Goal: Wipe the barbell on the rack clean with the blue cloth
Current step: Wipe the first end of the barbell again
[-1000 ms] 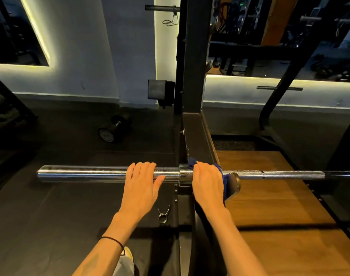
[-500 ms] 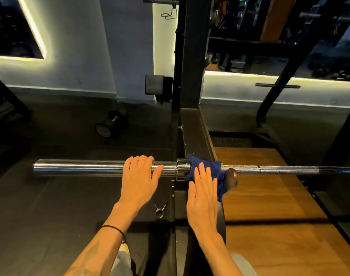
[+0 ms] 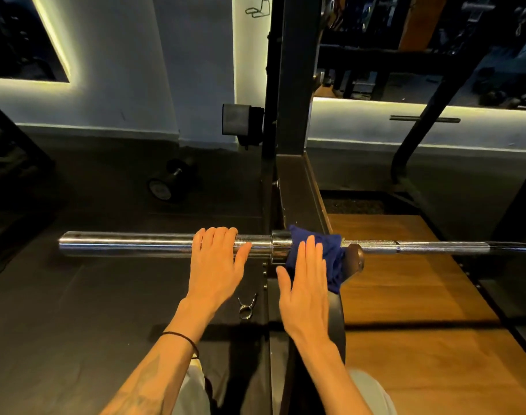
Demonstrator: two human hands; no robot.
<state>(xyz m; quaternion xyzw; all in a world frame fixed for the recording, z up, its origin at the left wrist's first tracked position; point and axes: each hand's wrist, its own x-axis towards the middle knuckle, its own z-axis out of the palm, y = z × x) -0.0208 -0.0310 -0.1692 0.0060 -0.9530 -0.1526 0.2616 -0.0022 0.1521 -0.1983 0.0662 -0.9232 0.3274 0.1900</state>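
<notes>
Long chrome steel barbell [image 3: 130, 244] is lying level across the black steel rack [image 3: 291, 187], its thick left sleeve sticking out to the left over the dark rubber floor [image 3: 61, 310], its thin knurled shaft running off right over the brown wooden platform [image 3: 405, 295]. Dark blue crumpled cloth [image 3: 330, 250] is sitting draped over the bar just right of the collar, at the rack hook, hanging down on the near side.

Left hand [image 3: 215, 265] is resting on top of the sleeve, just left of the collar; fingers [image 3: 216, 236] are lying close together and curling over the far side of the bar, thumb angled out right along the near side. A thin black band [image 3: 180, 336] is sitting round that wrist.

Right hand [image 3: 306, 289] is lying flat, fingers [image 3: 311, 253] straight and slightly spread, tips touching the near part of the cloth, thumb stuck out left. Cannot tell how hard it is pressing.

On the floor between the forearms, a small metal spring collar clip [image 3: 246, 308] is lying. Farther left, a dark round-ended dumbbell [image 3: 168, 184] is sitting near the grey wall [image 3: 121, 85].
</notes>
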